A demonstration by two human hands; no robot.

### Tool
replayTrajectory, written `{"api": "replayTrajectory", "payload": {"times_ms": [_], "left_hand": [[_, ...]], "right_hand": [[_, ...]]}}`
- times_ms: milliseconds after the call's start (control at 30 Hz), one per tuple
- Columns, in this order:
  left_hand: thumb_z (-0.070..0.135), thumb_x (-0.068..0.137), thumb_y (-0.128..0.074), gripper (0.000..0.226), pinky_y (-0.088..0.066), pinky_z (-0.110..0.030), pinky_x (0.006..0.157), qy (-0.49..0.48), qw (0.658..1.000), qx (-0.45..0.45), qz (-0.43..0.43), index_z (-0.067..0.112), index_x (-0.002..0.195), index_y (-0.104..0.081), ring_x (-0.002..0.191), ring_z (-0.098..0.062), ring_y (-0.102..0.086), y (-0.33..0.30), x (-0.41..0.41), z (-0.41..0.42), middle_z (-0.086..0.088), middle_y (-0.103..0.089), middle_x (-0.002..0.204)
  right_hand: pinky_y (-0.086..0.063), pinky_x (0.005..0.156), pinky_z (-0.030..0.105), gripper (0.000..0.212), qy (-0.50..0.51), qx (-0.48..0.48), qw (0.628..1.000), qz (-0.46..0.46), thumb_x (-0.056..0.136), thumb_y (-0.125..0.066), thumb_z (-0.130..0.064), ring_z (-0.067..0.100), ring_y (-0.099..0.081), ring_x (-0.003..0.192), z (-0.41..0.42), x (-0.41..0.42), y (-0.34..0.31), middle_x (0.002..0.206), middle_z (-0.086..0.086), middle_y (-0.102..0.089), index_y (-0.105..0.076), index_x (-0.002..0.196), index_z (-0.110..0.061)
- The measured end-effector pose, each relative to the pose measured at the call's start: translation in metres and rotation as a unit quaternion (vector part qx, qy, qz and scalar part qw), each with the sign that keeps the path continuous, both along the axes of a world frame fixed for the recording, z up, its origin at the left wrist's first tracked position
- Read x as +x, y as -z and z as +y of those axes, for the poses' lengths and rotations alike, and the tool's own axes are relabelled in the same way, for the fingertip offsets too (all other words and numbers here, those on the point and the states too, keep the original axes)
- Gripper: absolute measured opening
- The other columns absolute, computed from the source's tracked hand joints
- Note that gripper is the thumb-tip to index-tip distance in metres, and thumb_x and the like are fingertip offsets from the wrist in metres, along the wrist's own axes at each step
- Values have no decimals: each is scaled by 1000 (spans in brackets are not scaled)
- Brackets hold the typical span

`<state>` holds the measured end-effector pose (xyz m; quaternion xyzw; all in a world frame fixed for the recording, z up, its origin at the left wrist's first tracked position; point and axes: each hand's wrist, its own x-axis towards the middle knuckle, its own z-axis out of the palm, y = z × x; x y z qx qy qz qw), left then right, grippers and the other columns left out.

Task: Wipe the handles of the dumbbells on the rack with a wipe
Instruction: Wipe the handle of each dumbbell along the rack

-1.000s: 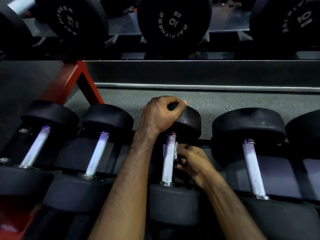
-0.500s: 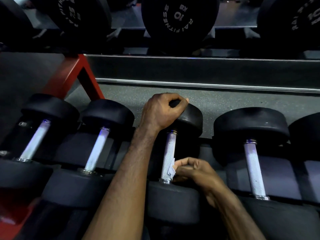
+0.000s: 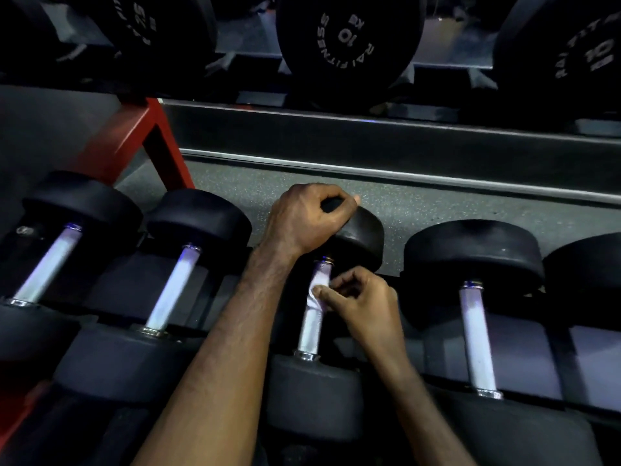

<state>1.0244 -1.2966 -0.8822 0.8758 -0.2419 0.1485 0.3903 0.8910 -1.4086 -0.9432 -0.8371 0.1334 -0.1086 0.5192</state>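
A dumbbell rack (image 3: pixel 386 136) with a red end frame (image 3: pixel 134 136) is carrying 2 tiers of weights. On the lower tier, 4 black dumbbells are lying side by side with chrome handles pointing away from the camera: the leftmost dumbbell (image 3: pixel 84 200), the second dumbbell (image 3: pixel 198 213), the third dumbbell (image 3: pixel 363 237) and the fourth dumbbell (image 3: pixel 470 250). A fifth head is showing at the right edge. On the upper tier, a dumbbell marked 10 KG (image 3: pixel 349 42) is sitting between 2 others. Speckled grey floor (image 3: pixel 437 206) is showing beneath.

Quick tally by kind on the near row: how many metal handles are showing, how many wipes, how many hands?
Metal handles: 4
Wipes: 1, held against the third handle
Hands: 2, left hand and right hand
Total: 7
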Motion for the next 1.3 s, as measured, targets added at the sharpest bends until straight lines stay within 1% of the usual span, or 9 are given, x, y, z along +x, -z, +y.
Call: {"api": "replayTrajectory", "payload": {"times_ms": [133,233,367,533,667,733,867,1133,1300], "left_hand": [[69,93,-58,38,-61,-37,88,3,1000,-2,11,40,102,-81,99,-1,-73,1,3,2,27,-78,102],[68,92,-61,35,-60,-37,92,11,1000,-7,12,41,102,-81,101,3,-72,0,5,4,29,-77,105],[70,89,-61,37,-60,-37,93,15,1000,-5,22,42,101,-81,101,2,-72,-2,5,4,30,-77,104],[65,92,-61,37,-60,-37,89,14,1000,-15,12,37,99,-83,97,-1,-73,-1,5,3,26,-78,101],[68,92,-58,41,-60,-37,89,17,1000,-14,11,37,100,-83,97,-1,-74,2,6,4,26,-79,101],[68,93,-57,42,-60,-38,88,18,1000,-18,8,36,100,-83,97,-2,-74,3,7,3,25,-79,101],[67,94,-56,43,-60,-38,88,19,1000,-20,3,35,100,-83,97,-2,-74,4,7,4,24,-79,102],[69,93,-56,41,-60,-38,87,12,1000,-28,7,38,100,-82,96,-1,-74,3,6,3,26,-79,100],[66,94,-58,40,-61,-38,84,14,999,-31,7,36,99,-83,93,-1,-74,4,6,3,24,-79,98]], "right_hand": [[-49,57,17,19,-17,-28,999,-30,78,-89,-24,-2,-66,61,3,-4,-6,66,-8,-72,-71,80,-18],[-57,66,27,20,-32,162,986,33,83,-85,-10,10,-71,67,1,-14,3,75,5,-78,-72,98,-7],[-54,67,28,12,-11,459,882,109,96,-65,-2,14,-60,60,0,13,4,79,9,-68,-70,106,-5],[-61,65,34,17,-58,512,826,228,89,-55,1,20,-65,66,5,0,8,86,17,-70,-71,89,-5],[-54,98,48,23,-74,555,794,236,68,-65,-5,24,-65,76,8,18,-4,81,15,-63,-72,90,-3],[-53,97,52,16,-77,551,797,235,69,-73,-7,24,-65,75,18,26,-11,78,10,-67,-75,86,-8],[-62,67,41,17,-80,490,828,263,82,-75,7,20,-64,57,32,14,-5,73,11,-64,-67,88,-7],[-56,93,48,12,-65,419,873,240,93,-66,-10,31,-75,84,17,26,-3,96,17,-77,-73,101,-5],[-50,81,37,18,-75,399,882,240,87,-74,-18,29,-75,92,10,19,3,106,19,-78,-75,103,-10]]}}
